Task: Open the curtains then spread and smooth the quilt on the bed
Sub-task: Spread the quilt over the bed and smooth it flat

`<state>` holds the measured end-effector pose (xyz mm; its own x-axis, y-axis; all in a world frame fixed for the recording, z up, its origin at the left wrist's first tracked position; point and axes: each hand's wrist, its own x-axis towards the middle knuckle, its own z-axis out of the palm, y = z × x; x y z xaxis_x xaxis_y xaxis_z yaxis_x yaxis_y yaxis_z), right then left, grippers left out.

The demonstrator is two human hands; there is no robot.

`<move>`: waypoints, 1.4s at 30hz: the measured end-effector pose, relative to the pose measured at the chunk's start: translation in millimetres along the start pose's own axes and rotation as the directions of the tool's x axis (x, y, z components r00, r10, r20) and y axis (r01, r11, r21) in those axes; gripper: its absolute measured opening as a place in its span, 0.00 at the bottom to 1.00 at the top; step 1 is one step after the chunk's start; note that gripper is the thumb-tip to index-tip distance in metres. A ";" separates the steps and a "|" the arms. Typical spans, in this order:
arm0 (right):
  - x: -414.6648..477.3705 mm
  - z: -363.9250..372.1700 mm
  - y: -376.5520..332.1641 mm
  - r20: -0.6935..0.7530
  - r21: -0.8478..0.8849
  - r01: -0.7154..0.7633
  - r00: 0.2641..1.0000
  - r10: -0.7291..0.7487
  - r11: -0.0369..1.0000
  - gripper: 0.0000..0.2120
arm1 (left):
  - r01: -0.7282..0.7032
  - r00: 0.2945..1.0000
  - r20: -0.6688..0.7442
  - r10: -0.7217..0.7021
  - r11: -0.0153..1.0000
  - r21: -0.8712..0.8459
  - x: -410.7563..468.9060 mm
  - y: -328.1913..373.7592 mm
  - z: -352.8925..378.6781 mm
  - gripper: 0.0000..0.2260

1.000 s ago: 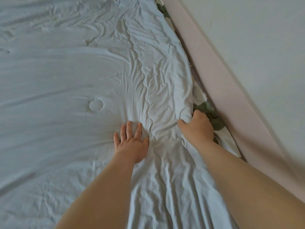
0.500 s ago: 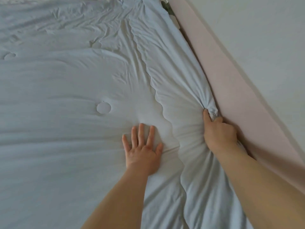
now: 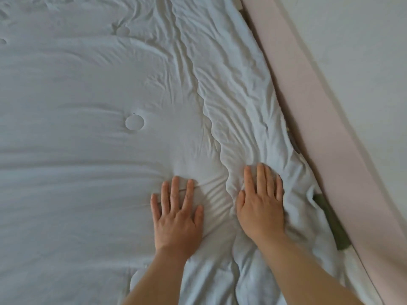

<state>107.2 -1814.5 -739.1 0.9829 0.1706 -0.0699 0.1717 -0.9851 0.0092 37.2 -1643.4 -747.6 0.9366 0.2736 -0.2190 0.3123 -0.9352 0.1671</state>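
Pressing flat, both hands are lying open-fingered on the quilt (image 3: 88, 161), gripping nothing: left hand (image 3: 177, 216) pinning the smooth middle, right hand (image 3: 261, 208) working the rumpled right edge beside the pink frame (image 3: 319, 128)

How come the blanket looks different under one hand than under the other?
The left hand rests on the quilt's smoother middle; the right hand rests on its crumpled strip near the pink bed frame. A wavy stitched seam runs between the two hands. Both hands lie flat, palms down, fingers spread.
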 end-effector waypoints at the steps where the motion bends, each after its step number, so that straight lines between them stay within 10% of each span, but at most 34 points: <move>1: 0.6 6.9 2.0 0.003 -0.004 -0.001 1.000 0.001 1.000 0.29 | -0.002 1.000 -0.008 0.002 1.000 0.007 0.7 -1.4 3.9 0.28; 42: 11.6 39.4 6.8 -0.227 0.165 0.102 0.972 -0.063 0.981 0.30 | 0.043 0.987 -0.152 -0.043 0.999 -0.005 5.7 0.0 22.0 0.30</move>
<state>117.2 -1820.0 -779.1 0.9595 0.2330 0.1585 0.2581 -0.9524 -0.1625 39.1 -1646.8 -770.0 0.9355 0.3449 -0.0770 0.3531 -0.9213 0.1628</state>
